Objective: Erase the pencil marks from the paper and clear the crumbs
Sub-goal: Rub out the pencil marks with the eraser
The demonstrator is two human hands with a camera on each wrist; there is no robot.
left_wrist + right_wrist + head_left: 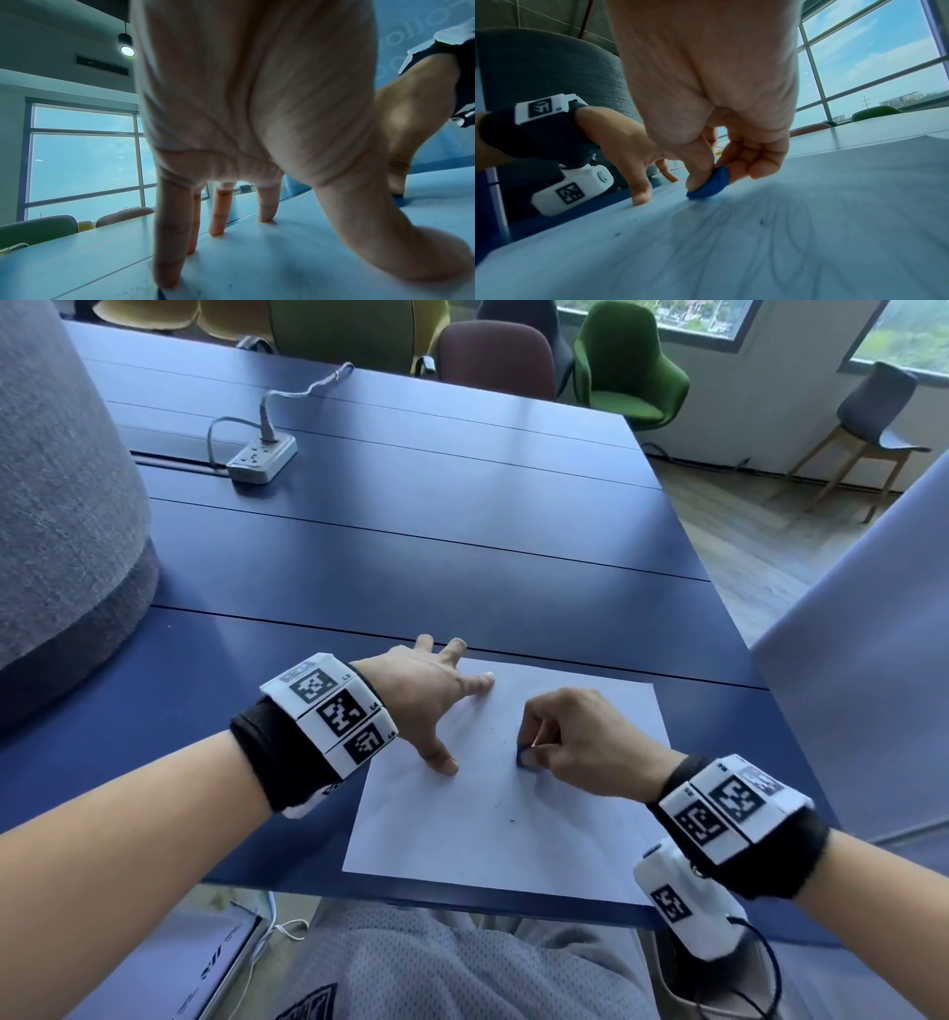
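A white sheet of paper [493, 834] lies at the near edge of the blue table [411, 557]. My left hand [436, 701] is spread with straight fingers, its fingertips [167, 282] and thumb pressing the sheet's left part. My right hand [565, 737] pinches a small blue eraser [525, 756] between thumb and fingers, its lower edge touching the paper [757, 253]. In the right wrist view the eraser [711, 185] is rounded, and faint grey pencil strokes [731, 233] smear the sheet in front of it. A few dark crumbs [512, 821] lie on the paper.
A white power strip [262, 457] with a plugged cable sits far left on the table. A grey upholstered chair back [61, 505] rises at the left. Coloured chairs [626, 372] stand beyond the far edge. My lap is under the near edge.
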